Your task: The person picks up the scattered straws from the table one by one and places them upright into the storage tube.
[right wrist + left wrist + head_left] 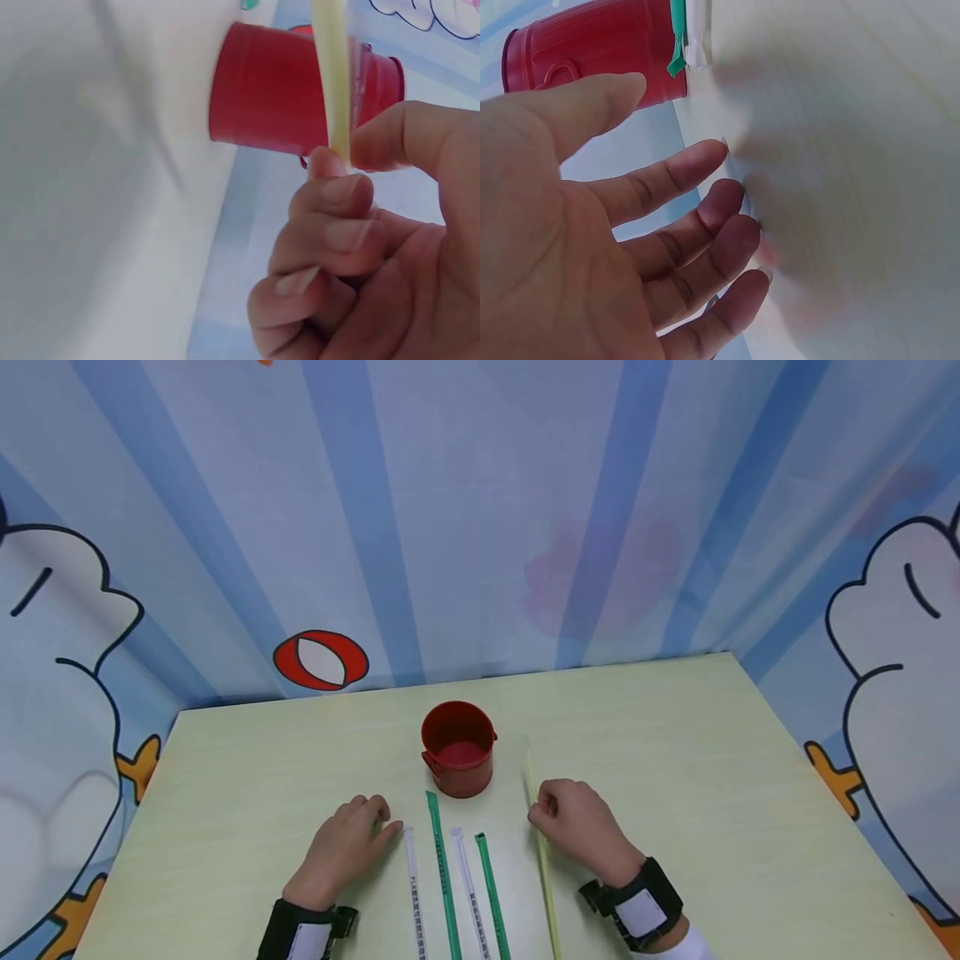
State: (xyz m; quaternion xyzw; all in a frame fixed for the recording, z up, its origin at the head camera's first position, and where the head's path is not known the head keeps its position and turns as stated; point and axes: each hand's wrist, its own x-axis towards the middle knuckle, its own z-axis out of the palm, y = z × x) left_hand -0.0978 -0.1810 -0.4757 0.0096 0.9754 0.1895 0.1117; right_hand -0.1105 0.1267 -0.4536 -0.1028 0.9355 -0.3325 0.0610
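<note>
My right hand (583, 828) pinches a long pale yellow straw (547, 893) between thumb and forefinger, the other fingers curled in. In the right wrist view the yellow straw (334, 82) rises from the fingertips, and a thin shadow falls on the table. My left hand (347, 845) holds nothing; its fingers are loosely bent, close over the tabletop. Its thumb tip is right by the upper end of a white straw in a printed wrapper (415, 893). To the right lie a green wrapped straw (444, 877), another white one (471, 893) and another green one (492, 893).
A small red bucket (465, 781) with side lugs stands upright behind the straws, between the hands. The pale wooden table (660, 727) ends at a blue striped cloth backdrop (480, 527) with cartoon figures. Each wrist carries a black strapped device.
</note>
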